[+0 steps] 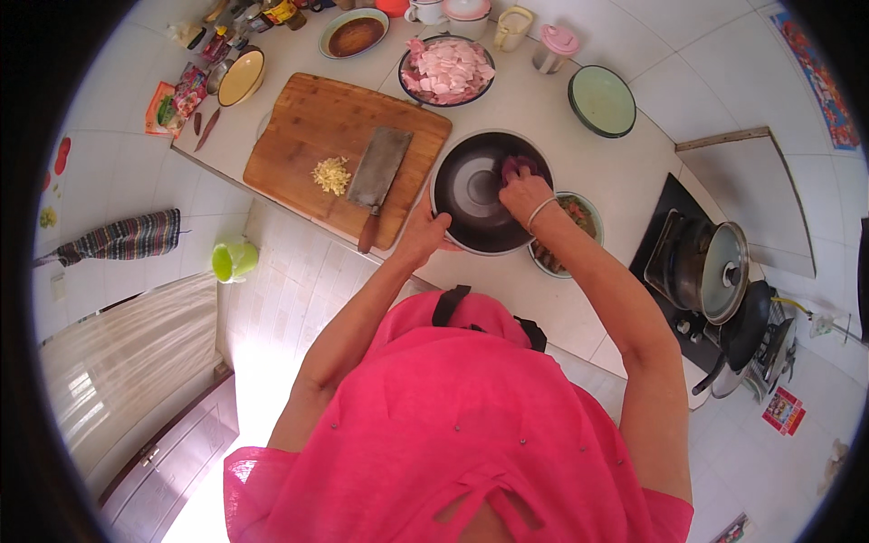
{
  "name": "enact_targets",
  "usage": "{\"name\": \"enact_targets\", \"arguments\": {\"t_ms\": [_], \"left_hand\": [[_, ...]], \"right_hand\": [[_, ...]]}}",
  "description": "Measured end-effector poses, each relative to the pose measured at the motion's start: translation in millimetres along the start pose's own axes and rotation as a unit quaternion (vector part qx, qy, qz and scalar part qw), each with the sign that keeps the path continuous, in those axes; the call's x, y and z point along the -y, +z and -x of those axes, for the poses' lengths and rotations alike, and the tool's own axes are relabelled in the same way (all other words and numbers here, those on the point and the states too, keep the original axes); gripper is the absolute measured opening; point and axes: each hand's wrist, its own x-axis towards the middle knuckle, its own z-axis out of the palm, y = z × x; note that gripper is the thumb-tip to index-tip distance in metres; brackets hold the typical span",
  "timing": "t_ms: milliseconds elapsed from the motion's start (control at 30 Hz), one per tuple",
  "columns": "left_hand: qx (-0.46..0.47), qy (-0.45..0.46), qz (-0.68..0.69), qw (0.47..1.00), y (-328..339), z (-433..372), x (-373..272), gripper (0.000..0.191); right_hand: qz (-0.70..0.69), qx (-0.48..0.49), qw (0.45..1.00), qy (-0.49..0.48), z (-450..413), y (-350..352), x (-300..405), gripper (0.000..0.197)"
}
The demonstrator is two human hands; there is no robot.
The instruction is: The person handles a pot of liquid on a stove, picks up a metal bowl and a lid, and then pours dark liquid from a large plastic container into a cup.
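Note:
Before me is a dark-lined round metal pan (468, 217) with a pale rim, its inside facing up. My left hand (426, 234) grips its rim at the lower left, the thumb along the edge. Inside, against the right wall, my right hand (526, 193) presses a dark purplish-red cloth (517, 165); the fingers partly cover it. Just left lies a wooden cutting board (292, 146) bearing a cleaver (381, 166) and a small heap of chopped pale yellow garlic or ginger (331, 176). Under my right forearm stands a bowl of mixed food (582, 210), partly hidden.
Sliced raw meat (448, 68) fills a bowl behind the pan. A dish of brown sauce (355, 35) stands at the back, near a yellow bowl (242, 78). Green plates (602, 102) are at right. On the hob, a lidded pot (699, 261) sits beside a frying pan (745, 326).

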Motion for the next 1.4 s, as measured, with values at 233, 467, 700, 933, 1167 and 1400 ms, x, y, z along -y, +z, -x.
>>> {"name": "enact_targets", "arguments": {"t_ms": [233,467,700,933,1167,1400], "left_hand": [[0.03,0.074,-0.052,0.995,-18.1,-6.5,6.7,0.066],[-0.016,0.02,-0.054,0.998,-5.9,-21.1,6.8,0.077],[0.041,0.005,-0.057,0.998,-16.8,-65.1,20.2,0.076],[0.009,-0.029,-0.052,0.998,6.9,-129.3,12.0,0.055],[0.014,-0.075,0.008,0.997,15.0,-189.2,20.0,0.058],[0.092,-0.078,0.111,0.986,35.4,-198.7,14.0,0.056]], "right_hand": [[-0.044,-0.223,0.972,-0.061,-17.3,-12.1,7.4,0.022],[-0.263,0.034,0.951,0.157,1.6,23.3,47.4,0.027],[-0.862,0.124,0.461,0.171,16.0,19.0,18.9,0.03],[-0.835,0.139,0.513,0.146,59.7,25.2,41.5,0.03],[-0.734,-0.049,0.633,0.242,100.4,82.1,93.4,0.037],[-0.858,0.0,0.296,0.419,195.1,117.1,77.9,0.026]]}}
